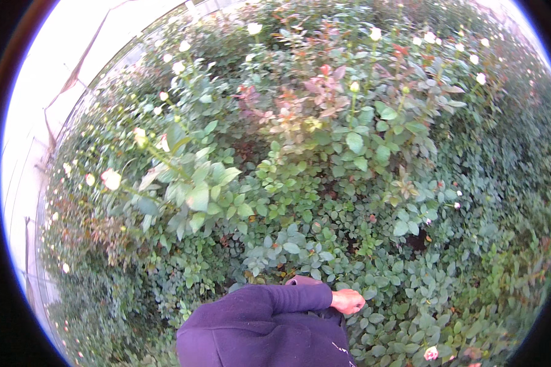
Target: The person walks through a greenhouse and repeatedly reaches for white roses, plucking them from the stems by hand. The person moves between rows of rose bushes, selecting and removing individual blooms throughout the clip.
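My left hand (pixel 348 301) reaches from the dark purple sleeve (pixel 298 297) of a sweatshirt, with the forearm bent across the front of my body. Its fingers look curled, beside green rose leaves (pixel 375 317); whether anything is in them cannot be told. My right hand is out of view. A brownish-pink item (pixel 303 280), too little exposed to name, shows just beyond the sleeve. Before me spreads a dense stand of rose bushes (pixel 284 197). A leafy rose stem (pixel 172 163) leans toward the upper left, bearing a pale bud (pixel 140 136).
White blooms (pixel 254 29) rise on tall stems at the back, and a pink-and-white rose (pixel 431 353) is low at the right. Reddish young shoots (pixel 328 91) stand in the upper middle. Along the left runs pale sheeting (pixel 32 124) with a dark, bent strip (pixel 75 73).
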{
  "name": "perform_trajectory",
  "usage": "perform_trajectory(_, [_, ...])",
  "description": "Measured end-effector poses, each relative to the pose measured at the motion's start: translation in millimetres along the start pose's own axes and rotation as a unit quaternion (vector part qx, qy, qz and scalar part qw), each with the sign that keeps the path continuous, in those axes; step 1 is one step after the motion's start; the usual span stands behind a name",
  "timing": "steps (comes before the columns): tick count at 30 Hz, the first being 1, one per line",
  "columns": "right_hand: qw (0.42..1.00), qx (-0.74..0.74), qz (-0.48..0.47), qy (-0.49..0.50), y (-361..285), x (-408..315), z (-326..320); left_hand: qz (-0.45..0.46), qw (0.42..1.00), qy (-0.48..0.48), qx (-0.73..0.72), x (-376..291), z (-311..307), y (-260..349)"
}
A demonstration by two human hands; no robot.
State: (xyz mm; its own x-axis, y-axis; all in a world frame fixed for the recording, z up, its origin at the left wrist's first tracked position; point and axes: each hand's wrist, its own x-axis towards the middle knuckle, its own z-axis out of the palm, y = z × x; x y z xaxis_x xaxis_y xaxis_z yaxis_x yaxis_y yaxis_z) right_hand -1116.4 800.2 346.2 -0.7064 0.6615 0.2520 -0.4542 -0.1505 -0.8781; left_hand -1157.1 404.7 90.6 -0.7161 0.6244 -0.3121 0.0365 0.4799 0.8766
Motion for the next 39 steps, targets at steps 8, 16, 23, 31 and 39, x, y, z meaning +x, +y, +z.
perform_trajectory(8, [0.876, 0.080, 0.410, -0.240, 86, -116, 151, -0.034, 0.998, 0.061, -0.003, -22, -6, -10])
perform_trajectory(16, [0.756, -0.026, 0.545, -0.361, 155, -150, 209, -0.103, 0.988, 0.113, -0.021, -61, -26, -19])
perform_trajectory(23, [0.791, -0.085, 0.474, -0.377, 198, -167, 252, -0.115, 0.981, 0.149, -0.045, -86, -49, -44])
perform_trajectory(31, [0.806, -0.155, 0.407, -0.401, 226, -184, 306, -0.115, 0.983, 0.131, -0.054, -95, -94, -66])
perform_trajectory(39, [0.737, -0.231, 0.252, -0.583, 240, -227, 370, -0.128, 0.982, 0.117, -0.076, -107, -137, -76])
